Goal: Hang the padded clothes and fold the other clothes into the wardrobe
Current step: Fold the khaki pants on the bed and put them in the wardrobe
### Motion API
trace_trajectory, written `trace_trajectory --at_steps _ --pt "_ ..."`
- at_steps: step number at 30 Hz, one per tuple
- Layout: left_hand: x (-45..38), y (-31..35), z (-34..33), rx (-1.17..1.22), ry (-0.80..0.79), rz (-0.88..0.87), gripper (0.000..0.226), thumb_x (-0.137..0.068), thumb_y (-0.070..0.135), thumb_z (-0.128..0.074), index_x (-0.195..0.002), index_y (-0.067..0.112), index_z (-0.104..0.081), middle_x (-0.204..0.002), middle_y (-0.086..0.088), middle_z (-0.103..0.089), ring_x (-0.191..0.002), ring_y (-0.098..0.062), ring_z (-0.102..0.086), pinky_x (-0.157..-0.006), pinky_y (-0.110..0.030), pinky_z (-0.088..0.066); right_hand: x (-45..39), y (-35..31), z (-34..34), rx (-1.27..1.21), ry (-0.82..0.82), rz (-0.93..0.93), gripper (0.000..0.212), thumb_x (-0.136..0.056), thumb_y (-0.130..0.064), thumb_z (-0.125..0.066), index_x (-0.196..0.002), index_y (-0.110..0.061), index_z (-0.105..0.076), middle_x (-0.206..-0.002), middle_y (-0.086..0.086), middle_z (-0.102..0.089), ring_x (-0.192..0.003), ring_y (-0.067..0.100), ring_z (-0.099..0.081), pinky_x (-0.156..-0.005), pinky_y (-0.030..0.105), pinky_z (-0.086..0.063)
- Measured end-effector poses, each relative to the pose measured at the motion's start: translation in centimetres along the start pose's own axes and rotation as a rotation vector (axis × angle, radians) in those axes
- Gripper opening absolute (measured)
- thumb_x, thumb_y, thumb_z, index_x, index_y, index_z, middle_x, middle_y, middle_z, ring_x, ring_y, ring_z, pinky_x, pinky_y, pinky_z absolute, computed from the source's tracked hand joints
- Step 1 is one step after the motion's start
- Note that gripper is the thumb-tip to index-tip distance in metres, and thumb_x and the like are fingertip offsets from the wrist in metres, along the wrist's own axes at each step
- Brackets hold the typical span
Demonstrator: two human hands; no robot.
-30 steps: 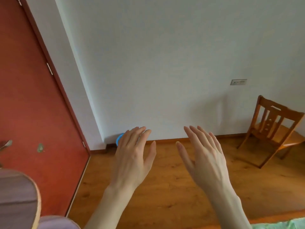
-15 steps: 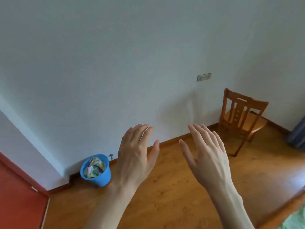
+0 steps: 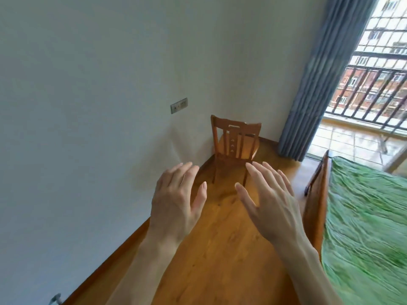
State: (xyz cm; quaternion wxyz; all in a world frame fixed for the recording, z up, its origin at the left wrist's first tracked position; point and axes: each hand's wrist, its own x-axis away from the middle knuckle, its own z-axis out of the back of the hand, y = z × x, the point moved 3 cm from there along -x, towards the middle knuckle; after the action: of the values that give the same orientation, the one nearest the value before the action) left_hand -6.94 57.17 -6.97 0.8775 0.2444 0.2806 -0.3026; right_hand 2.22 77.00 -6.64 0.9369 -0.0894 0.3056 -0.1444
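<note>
White wall (image 3: 99, 106) fills the left half, wooden floor (image 3: 220, 249) runs down the middle toward a wooden chair (image 3: 235, 142). Using the chair as reference.

Left of the chair, up on the wall: a grey socket plate (image 3: 179, 105). Far lower left of the chair, at the skirting: a small metal fitting (image 3: 55, 300), too blurred to identify.

Left hand (image 3: 176, 205): in front of the chair, lower left of it, back of hand to camera, fingers straight and loosely together, thumb out to the side. Spread flat, holds nothing, touches nothing; it hangs in the air above the floor.

Right hand (image 3: 271, 201): in front of the chair, lower right of it, same pose, fingers extended and slightly fanned, thumb pointing toward the left hand. Nothing in it, no contact. Fingertips overlap the chair's front legs in the frame, but I can't tell any touch there; it looks well short of the chair. The two hands are apart, with a gap of bare floor between the thumbs.

Right of the chair: blue-grey curtain (image 3: 323, 80) hanging to the floor, then the balcony door with dark railing (image 3: 372, 91) beyond it. Lower right of the chair: wooden bed frame (image 3: 317, 194) edge-on, with a crumpled green sheet (image 3: 363, 227) on the bed.

Clothes and wardrobe: neither is in view in this frame.
</note>
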Motion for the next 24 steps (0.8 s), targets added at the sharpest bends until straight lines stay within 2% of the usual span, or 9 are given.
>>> trace_trajectory --at_steps 4,8,10,12,18,24 --pt "-4.1 -1.5 -4.0 0.082 -0.023 -0.061 0.051 -0.105 0.051 -0.051 -0.139 0.018 -0.066 -0.143 -0.004 -0.065 -0.134 -0.023 -0.058 -0.108 -0.048 -0.054 -3.1 1.1 -1.2 0.059 0.042 -0.082 0.063 -0.102 -0.062 -0.044 -0.147 -0.021 -0.057 -0.152 0.001 -0.056 -0.146 0.025 -0.048 -0.118 0.054 -0.042" --pt "-8.0 -1.2 -8.4 0.181 -0.069 -0.116 0.054 -0.105 0.056 -0.044 -0.139 0.02 -0.066 -0.145 -0.003 -0.064 -0.135 -0.023 -0.058 -0.11 -0.049 -0.053 -4.6 3.8 -1.3 0.127 0.023 -0.194 0.065 -0.103 -0.064 -0.039 -0.151 -0.023 -0.052 -0.157 -0.001 -0.05 -0.15 0.021 -0.042 -0.12 0.052 -0.039" --pt "-10.1 -0.2 -10.7 0.232 -0.091 -0.158 0.055 -0.105 0.057 -0.043 -0.14 0.021 -0.065 -0.145 -0.002 -0.064 -0.136 -0.024 -0.058 -0.111 -0.05 -0.052 -5.3 5.5 -1.2 0.165 0.026 -0.253 0.065 -0.103 -0.064 -0.037 -0.153 -0.024 -0.049 -0.159 -0.002 -0.049 -0.152 0.019 -0.038 -0.124 0.048 -0.033" --pt "-12.2 1.0 -13.0 0.278 -0.121 -0.19 0.056 -0.105 0.058 -0.041 -0.14 0.021 -0.064 -0.145 -0.002 -0.064 -0.137 -0.024 -0.057 -0.111 -0.052 -0.051 -6.2 7.4 -1.1 0.203 0.033 -0.304 0.064 -0.103 -0.063 -0.037 -0.153 -0.024 -0.048 -0.159 -0.003 -0.048 -0.152 0.017 -0.037 -0.128 0.038 -0.022" --pt "-18.7 4.6 -21.1 0.387 -0.147 -0.264 0.063 -0.106 0.063 -0.032 -0.14 0.021 -0.064 -0.145 -0.003 -0.064 -0.138 -0.026 -0.056 -0.113 -0.057 -0.048 -10.3 13.4 -2.4 0.241 0.067 -0.42 0.061 -0.104 -0.057 -0.044 -0.154 -0.022 -0.047 -0.159 -0.003 -0.048 -0.151 0.016 -0.036 -0.124 0.026 -0.008" --pt "-27.8 9.4 -31.3 0.39 -0.17 -0.321 0.056 -0.104 0.057 -0.042 -0.139 0.02 -0.066 -0.145 -0.003 -0.065 -0.137 -0.027 -0.058 -0.111 -0.057 -0.05 -18.5 23.2 -5.5 0.255 0.102 -0.47 0.064 -0.104 -0.062 -0.036 -0.154 -0.024 -0.046 -0.159 -0.003 -0.047 -0.152 0.017 -0.035 -0.127 0.04 -0.026"
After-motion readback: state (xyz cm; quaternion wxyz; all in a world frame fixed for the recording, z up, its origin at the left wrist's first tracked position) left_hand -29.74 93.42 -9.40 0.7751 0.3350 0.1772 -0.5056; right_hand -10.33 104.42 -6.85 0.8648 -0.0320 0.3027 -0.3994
